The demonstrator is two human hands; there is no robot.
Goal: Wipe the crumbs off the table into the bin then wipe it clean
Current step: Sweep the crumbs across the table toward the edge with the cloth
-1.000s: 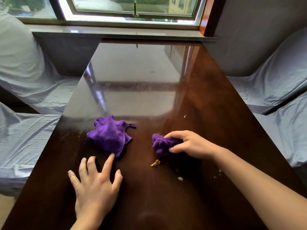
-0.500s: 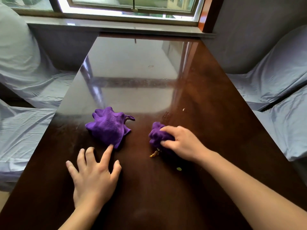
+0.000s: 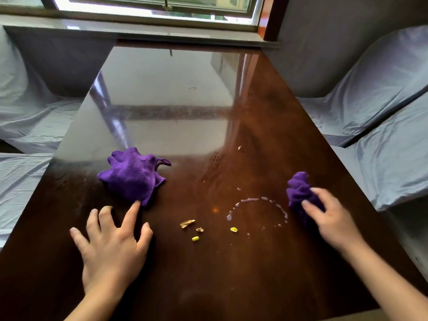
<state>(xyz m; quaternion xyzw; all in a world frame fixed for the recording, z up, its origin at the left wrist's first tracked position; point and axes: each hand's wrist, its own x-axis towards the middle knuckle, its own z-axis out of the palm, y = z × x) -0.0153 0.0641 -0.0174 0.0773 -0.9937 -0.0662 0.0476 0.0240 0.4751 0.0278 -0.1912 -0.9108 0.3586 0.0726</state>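
On the dark glossy table point(image 3: 231, 274) lie a few crumbs point(image 3: 188, 223), brown and yellow bits, near the middle front. A ring of water drops point(image 3: 257, 200) arcs just right of them. My right hand point(image 3: 331, 218) grips a bunched purple cloth point(image 3: 298, 188) near the table's right edge. A second purple cloth point(image 3: 134, 174) lies crumpled at the left. My left hand point(image 3: 113, 244) rests flat with spread fingers, its index fingertip touching that cloth's near corner. No bin is in view.
Seats draped in pale grey covers point(image 3: 389, 126) flank the table on both sides. A window sill point(image 3: 139, 26) runs along the far end. One small crumb point(image 3: 239, 148) lies farther back on the table.
My right hand has swept its cloth from the table's middle to the right edge, uncovering the crumbs and a wet ring. The left hand has stayed put.
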